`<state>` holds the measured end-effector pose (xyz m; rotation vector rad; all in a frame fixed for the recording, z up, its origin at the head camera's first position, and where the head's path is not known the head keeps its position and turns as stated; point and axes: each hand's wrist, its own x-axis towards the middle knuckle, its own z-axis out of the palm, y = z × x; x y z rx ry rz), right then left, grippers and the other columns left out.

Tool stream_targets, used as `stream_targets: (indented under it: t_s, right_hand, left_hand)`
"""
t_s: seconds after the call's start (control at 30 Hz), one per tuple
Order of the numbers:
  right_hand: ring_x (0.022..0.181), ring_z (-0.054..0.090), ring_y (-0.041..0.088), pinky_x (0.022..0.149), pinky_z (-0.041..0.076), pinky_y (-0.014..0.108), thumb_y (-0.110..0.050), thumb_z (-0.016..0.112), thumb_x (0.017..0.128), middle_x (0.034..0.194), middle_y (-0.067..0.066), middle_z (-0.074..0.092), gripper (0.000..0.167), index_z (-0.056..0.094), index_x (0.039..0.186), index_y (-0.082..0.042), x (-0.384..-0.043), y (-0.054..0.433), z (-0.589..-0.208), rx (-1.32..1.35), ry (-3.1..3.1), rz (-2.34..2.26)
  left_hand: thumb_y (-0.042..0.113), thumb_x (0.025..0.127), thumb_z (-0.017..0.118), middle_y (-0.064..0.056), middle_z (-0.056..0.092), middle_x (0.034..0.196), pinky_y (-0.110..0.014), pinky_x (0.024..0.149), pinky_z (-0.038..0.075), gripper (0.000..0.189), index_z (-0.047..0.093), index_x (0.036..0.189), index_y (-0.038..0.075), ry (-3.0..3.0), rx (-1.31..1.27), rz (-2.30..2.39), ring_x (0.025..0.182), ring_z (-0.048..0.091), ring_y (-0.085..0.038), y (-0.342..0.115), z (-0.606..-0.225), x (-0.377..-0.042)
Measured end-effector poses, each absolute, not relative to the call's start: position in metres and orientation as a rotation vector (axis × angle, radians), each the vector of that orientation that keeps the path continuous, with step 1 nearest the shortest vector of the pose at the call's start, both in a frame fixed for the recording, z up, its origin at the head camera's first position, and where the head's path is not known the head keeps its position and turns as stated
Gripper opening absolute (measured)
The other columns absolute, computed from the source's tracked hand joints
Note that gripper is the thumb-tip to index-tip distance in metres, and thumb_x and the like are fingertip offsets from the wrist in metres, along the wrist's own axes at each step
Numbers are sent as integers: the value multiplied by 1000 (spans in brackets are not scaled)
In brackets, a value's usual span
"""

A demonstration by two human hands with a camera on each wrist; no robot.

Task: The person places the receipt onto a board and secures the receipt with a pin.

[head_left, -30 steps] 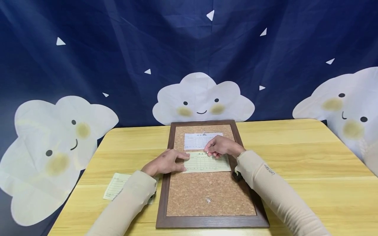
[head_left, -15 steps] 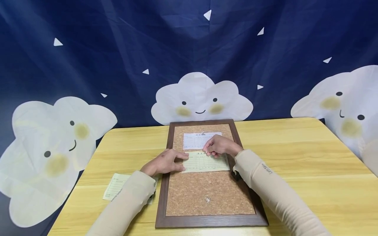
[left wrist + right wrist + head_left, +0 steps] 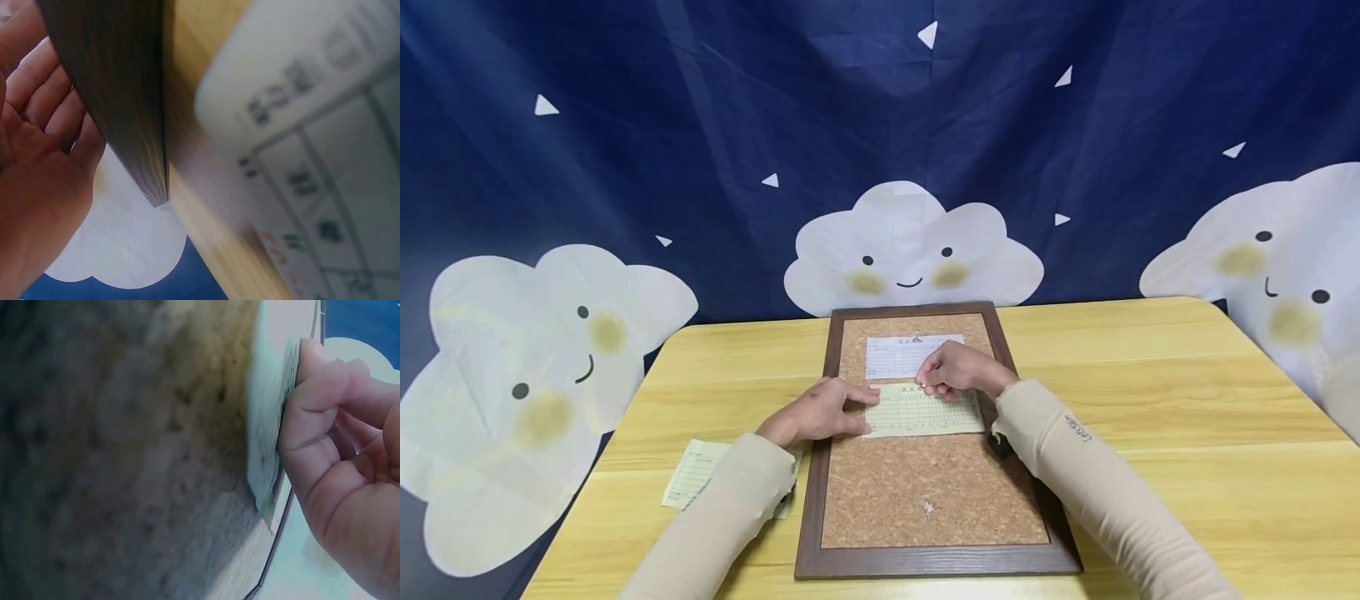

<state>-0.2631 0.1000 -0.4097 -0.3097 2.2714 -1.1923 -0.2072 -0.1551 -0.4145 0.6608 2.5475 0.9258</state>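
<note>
One loose yellow form (image 3: 692, 475) lies on the wood-grain surface (image 3: 1150, 375), between eight and nine o'clock from the pale yellow ruled sheet (image 3: 910, 417) at the centre of the work, partly hidden by the left sleeve (image 3: 722, 508). At that sheet's nine o'clock comes the left hand (image 3: 820, 412), its thumb and fingertips extended, well parted and resting at the paper's edge, gripping nothing. The ruled sheet itself lies on a corkboard (image 3: 880, 492) with a dark brown wooden frame (image 3: 811, 533). Just above it, at twelve o'clock, is a white printed form (image 3: 887, 362) with a small fastener (image 3: 917, 339) at its top. A cluster of shiny pieces (image 3: 928, 507), too small to make out, sits at six o'clock on bare cork. Towards one o'clock, the right hand (image 3: 958, 371) pinches a small pale pin (image 3: 922, 385), mostly hidden by thumb and fingers, at the ruled sheet's top edge. The right sleeve (image 3: 1097, 475) crosses the frame towards four o'clock.
</note>
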Motion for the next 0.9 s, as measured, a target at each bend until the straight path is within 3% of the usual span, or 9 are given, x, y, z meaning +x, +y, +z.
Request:
stream_targets:
  t_s: [0.9]
  right_hand:
    - [55, 54, 10, 53, 51, 22, 2, 58, 99, 67, 6, 61, 12, 68, 99, 7, -262, 97, -409, -254, 2227, -1220]
  left_hand:
    - [13, 87, 79, -8, 55, 143, -43, 114, 35, 44, 67, 130, 9, 2537, 668, 918, 138, 45, -26, -156, -416, -210]
